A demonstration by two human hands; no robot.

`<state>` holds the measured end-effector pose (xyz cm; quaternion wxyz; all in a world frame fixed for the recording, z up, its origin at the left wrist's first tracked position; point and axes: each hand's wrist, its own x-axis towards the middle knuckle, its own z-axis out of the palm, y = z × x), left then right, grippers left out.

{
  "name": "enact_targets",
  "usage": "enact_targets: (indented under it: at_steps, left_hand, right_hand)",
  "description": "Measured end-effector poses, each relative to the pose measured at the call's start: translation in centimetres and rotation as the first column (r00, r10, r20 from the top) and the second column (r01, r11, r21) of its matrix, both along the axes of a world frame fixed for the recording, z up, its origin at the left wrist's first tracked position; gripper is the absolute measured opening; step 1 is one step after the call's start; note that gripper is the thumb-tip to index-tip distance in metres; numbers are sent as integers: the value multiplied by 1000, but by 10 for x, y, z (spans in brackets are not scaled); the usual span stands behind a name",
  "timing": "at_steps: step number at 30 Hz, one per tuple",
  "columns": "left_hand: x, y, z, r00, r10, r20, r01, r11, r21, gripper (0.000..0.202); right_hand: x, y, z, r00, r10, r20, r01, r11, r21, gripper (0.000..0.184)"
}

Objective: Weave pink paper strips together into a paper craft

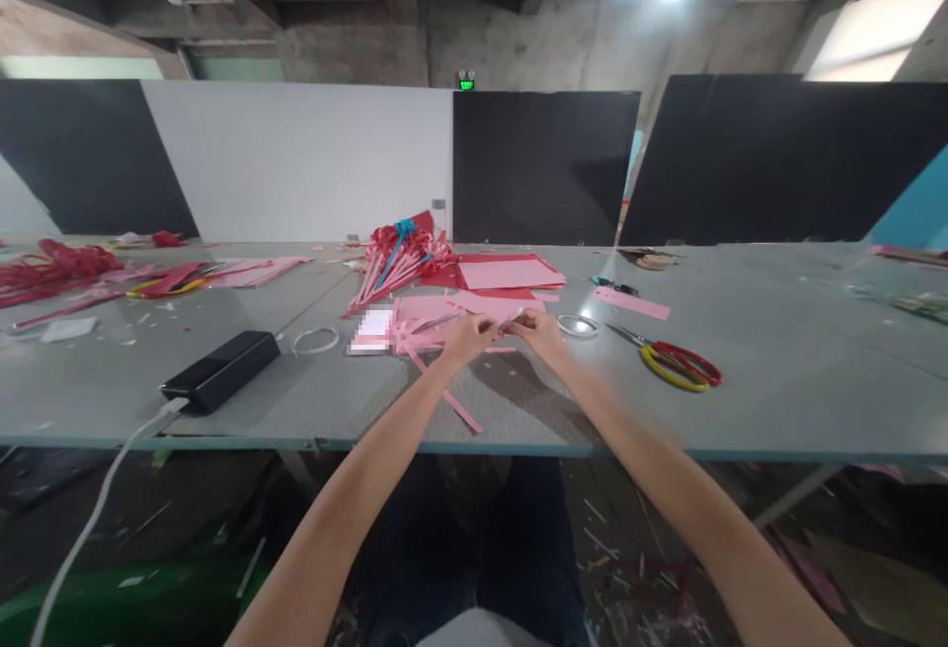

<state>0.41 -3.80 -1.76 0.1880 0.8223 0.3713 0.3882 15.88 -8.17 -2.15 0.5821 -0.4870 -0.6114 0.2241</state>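
Observation:
My left hand (472, 335) and my right hand (538, 329) meet above the table, fingertips pinched close together. Between them is something small and pale that I cannot make out. Pink paper strips (426, 336) fan out beside my left hand, and one long strip (463, 412) hangs toward the front edge. Beyond my hands lie pink paper sheets (511, 273) on red ones. A coil of clear wire or cord (578, 327) rests just right of my right hand. Scissors (677, 364) with red and yellow handles lie farther right.
A black power bank (222, 370) with a white cable stands at the left front. Another clear coil (315, 340) is near it. Red and pink paper flower sticks (400, 257) are piled at the back. A pink strip with holes (632, 303) lies right. Dark and white panels (544, 168) border the table.

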Motion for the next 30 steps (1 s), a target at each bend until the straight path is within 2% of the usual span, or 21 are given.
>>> enact_targets:
  at_steps: [5,10,15,17,23,30]
  left_hand:
    - [1,-3,3,1000,2,-3,-2,1000,-8,24]
    - [2,-5,5,999,-11,43,13,998,-57,25]
    - [2,-11,10,997,-22,77,32,990,-137,24]
    - [1,-12,11,992,-45,115,66,980,-186,24]
    - [-5,-7,8,943,-219,251,287,916,-280,30]
    - [-9,0,5,936,-295,192,340,899,-275,36]
  right_hand:
    - [-1,2,-2,996,-77,55,77,997,0,16]
    - [0,1,-1,993,-101,66,100,995,7,17]
    - [-1,1,-1,981,-176,81,176,984,9,21]
    - [-2,1,-1,978,-188,87,186,982,33,21]
    - [-5,-5,5,969,-200,148,179,973,143,15]
    - [0,-5,7,958,-202,203,164,968,188,13]
